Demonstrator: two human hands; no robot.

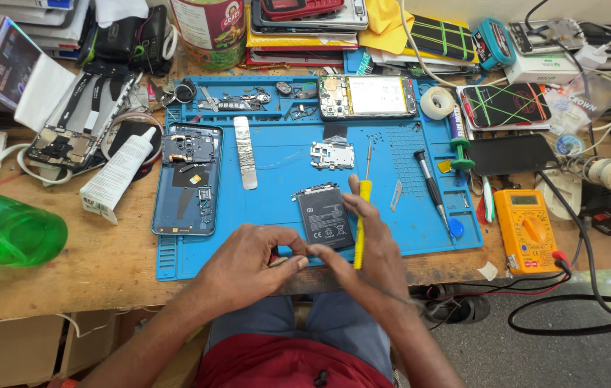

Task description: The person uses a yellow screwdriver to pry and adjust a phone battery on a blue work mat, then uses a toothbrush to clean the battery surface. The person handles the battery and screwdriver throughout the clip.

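Evidently well into the teardown, the left hand [248, 260] pinches a small part at its fingertips, the right hand [366, 241] grips a yellow screwdriver [361, 224], the removed battery [327, 215] just beyond them.

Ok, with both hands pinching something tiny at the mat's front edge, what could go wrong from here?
1. The small part between the left hand and right hand could drop off the blue silicone work mat onto the lap.
2. The yellow-handled screwdriver in the right hand may jab the black rectangular phone battery beside it.
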